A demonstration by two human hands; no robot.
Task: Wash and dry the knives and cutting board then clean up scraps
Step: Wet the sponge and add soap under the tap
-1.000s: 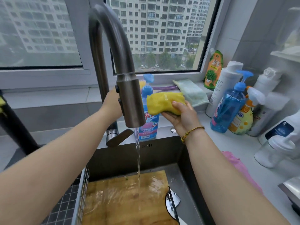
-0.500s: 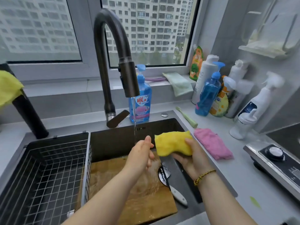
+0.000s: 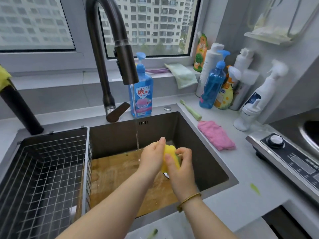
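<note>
You are holding a yellow sponge (image 3: 170,150) between your hands, over the sink (image 3: 203,161). Your right hand (image 3: 181,168) is gripping it, with the fingers curling round its far side. Your left hand (image 3: 151,161) is pressing against the other face of the sponge with fingers that are straight and pointing up; it is not closing round anything. The water stream (image 3: 137,131) from the faucet (image 3: 107,49) is falling just beside the left hand, on its far side, and it is not hitting the sponge.

The cutting board (image 3: 112,180) is lying flat on the sink floor, directly under your hands and reaching out to the left, up to the wire basket (image 3: 43,178). Its long axis seems to be running from the far wall toward you, though your arms are hiding its near right part. So the coming move, I judge, is going down and a little left: the bare wet wood is lying nearer to your left hand, while the right is carrying the sponge. A small piece of metal is showing just under the hands; I cannot tell if it is a knife. One green scrap (image 3: 255,188) is lying on the tabletop (image 3: 241,169), right of the sink.
</note>
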